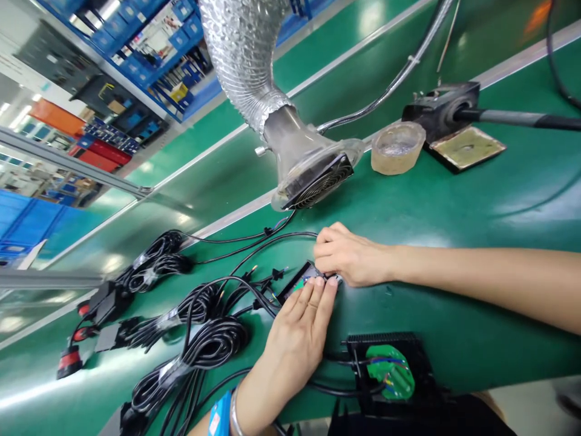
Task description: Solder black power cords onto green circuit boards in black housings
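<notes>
My left hand (297,321) lies over the near side of a small black housing (290,289), its fingers straight and side by side. Its thumb is hidden. Part of a green circuit board (299,283) shows inside the housing. Across the far right end of the housing, my right hand (349,257) is closed, fingers curled. A black cable (290,235) runs into that fist; the exact grip is hidden. Nearer my body is a second black finned housing (422,363) with a green board (391,372) and coloured wires.
Coiled black cables (213,342) with plugs lie on the left of the green bench (476,224). A fume extractor hood (313,163) hangs over the work. At the back right are a tape roll (397,148), a soldering iron holder (447,112) and a sponge tray (467,148).
</notes>
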A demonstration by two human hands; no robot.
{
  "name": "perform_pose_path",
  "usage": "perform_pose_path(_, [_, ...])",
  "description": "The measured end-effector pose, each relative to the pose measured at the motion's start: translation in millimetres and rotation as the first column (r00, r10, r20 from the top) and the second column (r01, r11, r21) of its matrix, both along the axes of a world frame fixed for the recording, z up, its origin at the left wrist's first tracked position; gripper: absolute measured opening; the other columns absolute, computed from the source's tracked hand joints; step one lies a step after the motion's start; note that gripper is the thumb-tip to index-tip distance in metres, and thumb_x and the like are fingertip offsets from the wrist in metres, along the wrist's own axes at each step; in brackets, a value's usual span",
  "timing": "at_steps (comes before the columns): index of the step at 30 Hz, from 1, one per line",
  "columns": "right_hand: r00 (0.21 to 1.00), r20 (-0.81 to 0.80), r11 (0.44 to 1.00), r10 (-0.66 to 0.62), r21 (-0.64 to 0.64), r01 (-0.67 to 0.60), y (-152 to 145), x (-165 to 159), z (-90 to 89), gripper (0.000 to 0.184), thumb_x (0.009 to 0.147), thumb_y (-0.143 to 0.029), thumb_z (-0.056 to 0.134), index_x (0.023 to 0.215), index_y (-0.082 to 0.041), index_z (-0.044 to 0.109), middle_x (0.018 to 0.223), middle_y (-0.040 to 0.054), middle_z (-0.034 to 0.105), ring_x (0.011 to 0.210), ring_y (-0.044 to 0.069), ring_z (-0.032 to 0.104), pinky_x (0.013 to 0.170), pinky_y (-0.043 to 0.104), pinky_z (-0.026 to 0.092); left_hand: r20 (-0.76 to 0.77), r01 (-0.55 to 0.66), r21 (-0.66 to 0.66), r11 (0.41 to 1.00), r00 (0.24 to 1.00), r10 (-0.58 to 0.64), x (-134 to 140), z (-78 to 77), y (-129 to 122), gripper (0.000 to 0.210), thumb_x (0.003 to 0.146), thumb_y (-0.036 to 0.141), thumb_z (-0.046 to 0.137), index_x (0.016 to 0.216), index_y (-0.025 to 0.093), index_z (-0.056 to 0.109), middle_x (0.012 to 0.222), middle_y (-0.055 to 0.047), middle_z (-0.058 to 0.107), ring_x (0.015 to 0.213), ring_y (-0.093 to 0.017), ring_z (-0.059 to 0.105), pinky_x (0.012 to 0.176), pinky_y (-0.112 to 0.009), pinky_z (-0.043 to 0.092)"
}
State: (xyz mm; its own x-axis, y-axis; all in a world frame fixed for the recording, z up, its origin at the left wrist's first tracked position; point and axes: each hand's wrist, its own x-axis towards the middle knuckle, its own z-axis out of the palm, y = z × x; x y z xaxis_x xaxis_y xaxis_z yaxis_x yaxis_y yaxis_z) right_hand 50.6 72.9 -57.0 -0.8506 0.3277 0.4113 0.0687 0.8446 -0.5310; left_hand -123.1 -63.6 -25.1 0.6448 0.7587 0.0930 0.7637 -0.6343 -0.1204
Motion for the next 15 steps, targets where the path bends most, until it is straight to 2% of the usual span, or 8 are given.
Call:
perform_pose_path(3, [1.000,0.019,0.990,-0.012,0.141,0.009,-1.1,1.5,-1.4,0.015,0.084,-0.008,0.050,0.073,-0.015,0.056,0.077,0.0019,0.057,0.091,0.018,0.041,0.078,0.036,0.024,-0.005,-0.015,-0.038,0.999,1.000,0.015,0.4,2.1,0.4,0.061,0.087,0.003,0.035,0.146,0.002,0.021,0.136,-0.019,0.051,0.126,-0.030,0.050,0.096,-0.041,0.049])
perform_pose_path(7, [0.996,0.023,0.988,-0.082,0.134,0.078,-2.2,4.2,-5.3,0.019,0.088,-0.012,0.050,0.071,-0.016,0.057,0.076,0.0010,0.060,0.091,0.018,0.041,0.078,0.035,0.023,0.153,-0.050,-0.117,0.992,0.986,0.068,-1.7,4.4,0.6,0.069,0.088,0.007,0.040,0.149,0.005,0.006,0.136,-0.020,0.051,0.124,-0.027,0.052,0.097,-0.042,0.048])
perform_pose_path(10, [0.995,0.032,0.984,-0.090,0.154,0.084,1.1,5.5,-5.7,0.015,0.089,-0.019,0.054,0.076,-0.018,0.062,0.080,0.0009,0.063,0.096,0.020,0.042,0.078,0.035,0.024,0.295,-0.123,-0.232,0.965,0.936,0.190,-4.1,5.7,-0.3,0.078,0.088,0.013,0.044,0.149,0.010,-0.004,0.134,-0.017,0.055,0.118,-0.025,0.056,0.099,-0.045,0.045])
perform_pose_path(13, [0.991,0.056,0.977,-0.122,0.185,0.110,-0.4,14.2,6.9,0.012,0.090,-0.027,0.057,0.094,-0.020,0.066,0.094,0.0035,0.065,0.102,0.022,0.042,0.081,0.036,0.027,0.396,-0.189,-0.307,0.933,0.866,0.305,-6.3,4.7,0.1,0.085,0.082,0.015,0.050,0.149,0.014,-0.003,0.135,-0.016,0.053,0.121,-0.028,0.053,0.100,-0.050,0.043])
perform_pose_path(15, [0.981,0.081,0.969,-0.174,0.190,0.156,-12.9,28.0,24.3,0.024,0.090,-0.033,0.057,0.108,-0.019,0.063,0.106,0.0076,0.062,0.102,0.023,0.044,0.084,0.038,0.032,0.508,-0.160,-0.363,0.918,0.792,0.339,-9.0,4.6,1.9,0.085,0.080,0.016,0.052,0.148,0.016,0.001,0.142,-0.018,0.045,0.121,-0.026,0.054,0.101,-0.048,0.042])
